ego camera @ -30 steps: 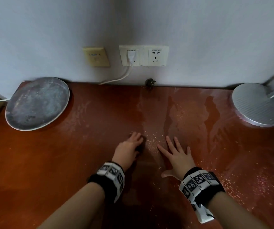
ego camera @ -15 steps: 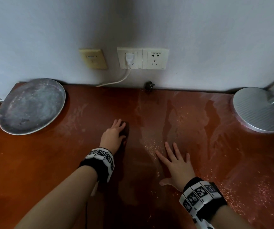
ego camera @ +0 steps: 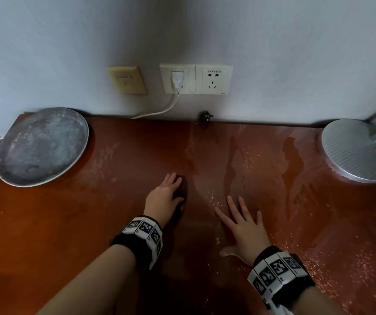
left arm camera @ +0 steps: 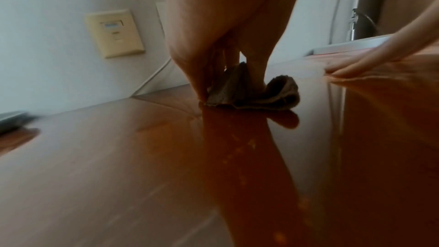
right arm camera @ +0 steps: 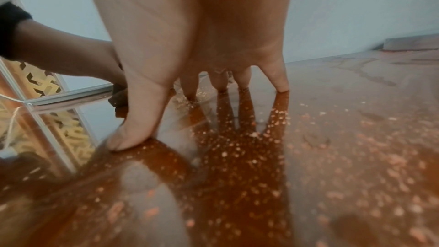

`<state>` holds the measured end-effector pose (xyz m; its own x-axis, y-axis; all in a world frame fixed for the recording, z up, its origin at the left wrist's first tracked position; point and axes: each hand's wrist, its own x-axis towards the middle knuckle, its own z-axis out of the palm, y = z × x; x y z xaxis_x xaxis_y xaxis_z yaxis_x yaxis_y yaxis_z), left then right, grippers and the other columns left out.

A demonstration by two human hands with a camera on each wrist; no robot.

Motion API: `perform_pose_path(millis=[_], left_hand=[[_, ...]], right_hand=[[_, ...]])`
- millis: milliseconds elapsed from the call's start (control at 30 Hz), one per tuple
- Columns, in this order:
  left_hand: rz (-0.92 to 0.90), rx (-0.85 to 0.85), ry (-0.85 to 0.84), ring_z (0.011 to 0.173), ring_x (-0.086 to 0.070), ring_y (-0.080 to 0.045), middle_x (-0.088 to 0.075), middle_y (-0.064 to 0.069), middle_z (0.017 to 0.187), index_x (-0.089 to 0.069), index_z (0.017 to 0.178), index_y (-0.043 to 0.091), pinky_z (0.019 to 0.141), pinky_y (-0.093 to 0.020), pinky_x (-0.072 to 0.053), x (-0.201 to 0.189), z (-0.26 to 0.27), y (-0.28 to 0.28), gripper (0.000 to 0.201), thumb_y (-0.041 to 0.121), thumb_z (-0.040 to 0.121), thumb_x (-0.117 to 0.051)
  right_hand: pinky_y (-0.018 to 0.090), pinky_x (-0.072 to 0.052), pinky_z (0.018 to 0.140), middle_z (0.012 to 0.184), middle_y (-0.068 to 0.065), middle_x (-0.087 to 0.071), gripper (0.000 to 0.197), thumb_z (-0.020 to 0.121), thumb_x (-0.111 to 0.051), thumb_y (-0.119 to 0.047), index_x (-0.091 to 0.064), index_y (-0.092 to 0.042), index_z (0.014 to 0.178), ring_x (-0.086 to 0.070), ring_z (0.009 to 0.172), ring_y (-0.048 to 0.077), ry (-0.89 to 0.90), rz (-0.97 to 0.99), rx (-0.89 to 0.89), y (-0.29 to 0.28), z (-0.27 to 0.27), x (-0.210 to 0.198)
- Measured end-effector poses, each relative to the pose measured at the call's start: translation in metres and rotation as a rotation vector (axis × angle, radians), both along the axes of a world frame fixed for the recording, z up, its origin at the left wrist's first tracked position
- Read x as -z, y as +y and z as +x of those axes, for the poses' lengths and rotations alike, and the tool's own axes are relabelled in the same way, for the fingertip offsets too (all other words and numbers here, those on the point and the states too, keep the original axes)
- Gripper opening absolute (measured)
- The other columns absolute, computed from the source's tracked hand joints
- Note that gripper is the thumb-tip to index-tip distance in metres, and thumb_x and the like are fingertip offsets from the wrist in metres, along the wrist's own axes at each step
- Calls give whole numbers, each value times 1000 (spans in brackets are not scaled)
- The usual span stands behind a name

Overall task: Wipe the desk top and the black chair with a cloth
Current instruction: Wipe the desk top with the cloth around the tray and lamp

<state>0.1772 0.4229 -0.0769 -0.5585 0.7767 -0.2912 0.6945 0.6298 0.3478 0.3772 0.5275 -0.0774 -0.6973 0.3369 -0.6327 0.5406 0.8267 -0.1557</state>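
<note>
The glossy red-brown desk top (ego camera: 46, 223) fills the head view. My left hand (ego camera: 166, 194) presses a small dark brown cloth (ego camera: 181, 188) onto it near the middle. In the left wrist view the cloth (left arm camera: 251, 93) is bunched between thumb and fingers. My right hand (ego camera: 239, 221) lies flat on the desk just to the right, fingers spread, holding nothing. Pale crumbs (right arm camera: 332, 157) and wet streaks (ego camera: 234, 169) cover the desk's right half. No black chair is in view.
A round grey metal tray (ego camera: 41, 146) sits at the back left, and a round silver lamp base (ego camera: 359, 151) at the back right. On the wall are sockets with a white plug (ego camera: 176, 79). A small black plug (ego camera: 205, 117) lies at the back edge.
My left hand slid the cloth away from me and to the left, then a little back to the right. The right hand has stayed flat in place.
</note>
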Motion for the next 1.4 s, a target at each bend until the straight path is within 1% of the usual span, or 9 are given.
perform_pose_path(millis=[167,367,533,733,833,967,1133,1267,1400], left_hand=[[3,13,-86,146,3,-13,3,1,159,-9,152,20,114,-28,-20,2,59,2,64,29,98,-44],[194,-101,-820,133,-32,-3,-27,4,152,9,150,31,85,-1,-36,-4,72,9,91,2,89,-52],[157,8,-545,140,-16,-2,-13,8,157,-14,151,26,109,-11,-24,-15,15,-15,79,7,87,-57],[13,-14,-278,145,8,-11,3,2,159,-14,151,19,115,-25,4,0,-13,-30,67,12,94,-49],[8,-23,-246,145,9,-12,4,2,159,-16,151,20,114,-24,4,6,-10,-30,62,14,97,-45],[24,-20,-220,145,9,-11,5,3,159,-16,151,22,113,-22,5,10,-9,-27,60,14,98,-44],[58,-94,-201,145,9,-11,3,4,159,-18,150,23,114,-23,2,10,-25,-21,59,18,99,-45],[34,-58,-194,145,11,-13,5,4,159,-18,150,25,114,-25,5,13,-33,-10,64,24,96,-52],[1,-30,-203,145,12,-14,6,2,159,-17,150,24,116,-28,4,14,-34,1,69,21,94,-56]], right_hand=[[59,-1,112,146,-7,34,96,81,-56,-61,11,-40,146,28,140,21,55,-60,86,1,-4,-5],[30,-18,115,158,-8,5,73,93,-55,-28,-10,-28,150,1,145,12,244,-117,179,-3,-18,-17],[45,-53,82,120,13,-64,76,30,-94,-15,-74,-9,103,-61,111,33,400,183,17,-34,-20,-6],[40,-58,66,97,7,-73,41,71,-41,-32,-78,-17,69,-69,91,31,290,164,-119,-52,-19,14],[29,-55,74,97,-3,-73,16,54,-83,-37,-75,-24,56,-70,93,20,353,195,-195,-32,-22,6],[33,-51,83,118,5,-66,61,27,-89,5,-77,-15,84,-62,109,28,477,186,-71,16,-32,12],[34,-35,110,155,-1,3,76,83,-51,12,-23,-17,148,3,144,24,418,144,171,23,-49,10],[31,-51,89,127,4,-60,67,43,-92,-23,-72,-18,107,-49,125,24,407,78,-183,-11,-56,7],[43,-43,99,115,2,-68,37,73,-48,-22,-76,-24,97,-54,119,30,431,164,-349,7,-65,11]])
